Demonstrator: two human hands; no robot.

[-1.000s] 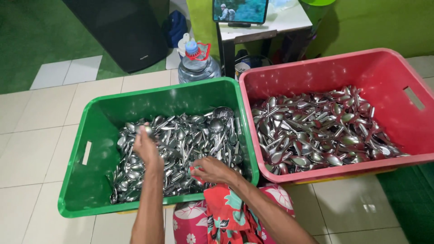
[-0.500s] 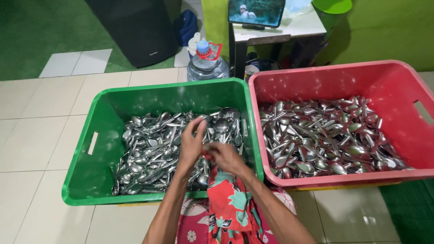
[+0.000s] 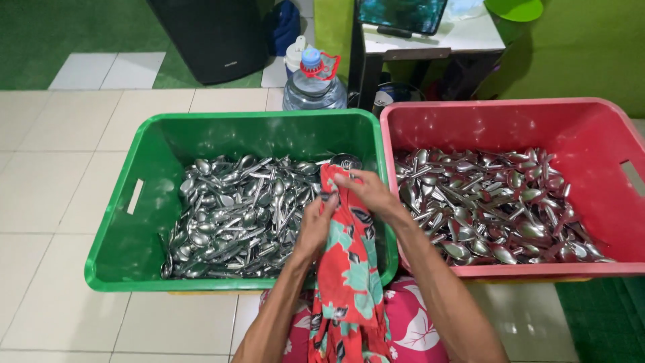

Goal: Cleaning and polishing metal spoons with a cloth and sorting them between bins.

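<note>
red floral cloth hides whatever both hands perhaps clasp.

Red crate cut off right; contents of cloth-wrapped hands hidden.

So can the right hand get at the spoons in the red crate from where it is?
Probably yes: the right hand sits beside the open red crate, nothing covers the spoons, but it's gripping the floral cloth.

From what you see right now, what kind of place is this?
Probably a home or small workshop floor used for cleaning cutlery in bulk. A green crate and a red crate full of metal spoons sit on floor tiles, and both hands hold a floral cloth.
</note>
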